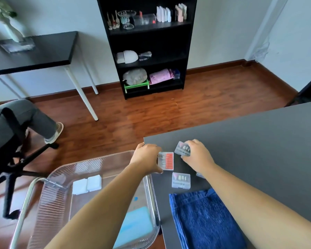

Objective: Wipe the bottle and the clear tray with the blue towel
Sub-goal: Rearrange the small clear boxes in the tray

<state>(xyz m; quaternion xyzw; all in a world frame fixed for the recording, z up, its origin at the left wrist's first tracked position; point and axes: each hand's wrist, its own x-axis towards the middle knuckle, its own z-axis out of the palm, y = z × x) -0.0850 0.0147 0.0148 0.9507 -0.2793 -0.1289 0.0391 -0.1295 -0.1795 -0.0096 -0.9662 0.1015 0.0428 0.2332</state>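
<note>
The clear tray (pixel 57 178) sits at the lower left on a metal-framed cart, beside the grey table (pixel 250 141). Two white pads (pixel 87 184) and a light blue flat item (pixel 136 223) lie in the tray. The folded blue towel (pixel 205 221) lies on the table's near edge, between my forearms. My left hand (pixel 146 157) grips a small clear case with a red insert (pixel 166 161) at the table's left edge. My right hand (pixel 196 152) holds another small clear case (pixel 182 148) on the table. No bottle is in view on the table.
A third small clear case (pixel 180 180) lies just beyond the towel, and a fourth peeks from under my right forearm (pixel 199 175). A black shelf unit (pixel 147 45) stands at the far wall. A seated person's leg (pixel 34 119) and a black office chair (pixel 13 155) are at left.
</note>
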